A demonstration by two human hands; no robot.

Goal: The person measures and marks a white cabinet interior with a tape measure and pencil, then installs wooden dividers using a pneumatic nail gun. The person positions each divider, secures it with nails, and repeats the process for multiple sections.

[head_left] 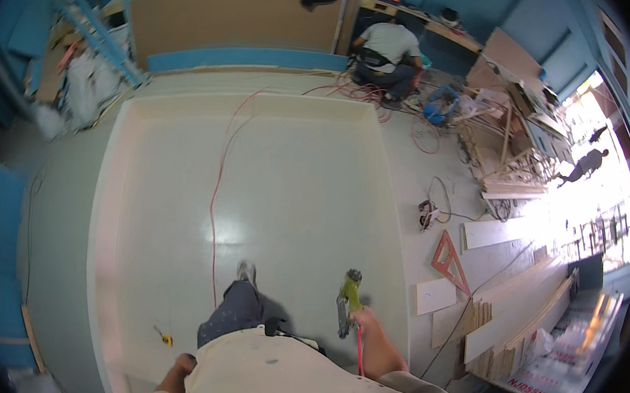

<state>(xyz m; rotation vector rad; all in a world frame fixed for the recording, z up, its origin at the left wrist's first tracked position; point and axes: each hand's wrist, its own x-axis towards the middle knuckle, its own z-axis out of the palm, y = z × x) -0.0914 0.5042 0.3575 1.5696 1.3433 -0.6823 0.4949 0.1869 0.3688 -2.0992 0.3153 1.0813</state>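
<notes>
My right hand (365, 321) is closed around the handle of a green nail gun (351, 288), held out to the right of my body. A red air hose (359, 351) runs from the tool down along my forearm. Low at my left side hangs my left hand (182, 367), partly behind my shirt, its fingers too hidden to read. Around me on the floor lies a large white rectangular frame (103, 228) with low upright sides, and one of my shoes (246, 271) shows inside it. A small yellow-handled tool (165, 338) rests on the floor beyond my left hand.
Another red hose (214, 201) crosses the framed floor. At the back a person (389, 47) crouches beside tangled red hoses. Scrap wood (507, 155), an orange triangular square (450, 263) and stacked boards (521, 318) lie to the right. A blue ladder (100, 36) leans at the far left.
</notes>
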